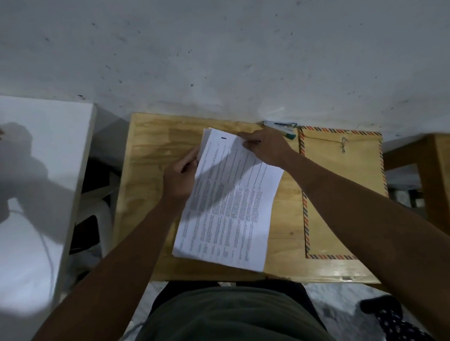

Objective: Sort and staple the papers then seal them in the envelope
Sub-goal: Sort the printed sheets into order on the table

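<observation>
The head camera is looking straight down from just above the left hand (180, 180) and right hand (267, 144).

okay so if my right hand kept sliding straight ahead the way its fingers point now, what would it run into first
The right hand points left along the top edge of the white printed paper stack. It would probably reach the left hand gripping the stack's opposite corner first, though depth is unclear.

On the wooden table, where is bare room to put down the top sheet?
The wooden table is bare left of the papers, up to its left edge, and in a narrow strip between papers and envelope. The far edge is crowded: both hands and the stapler.
</observation>
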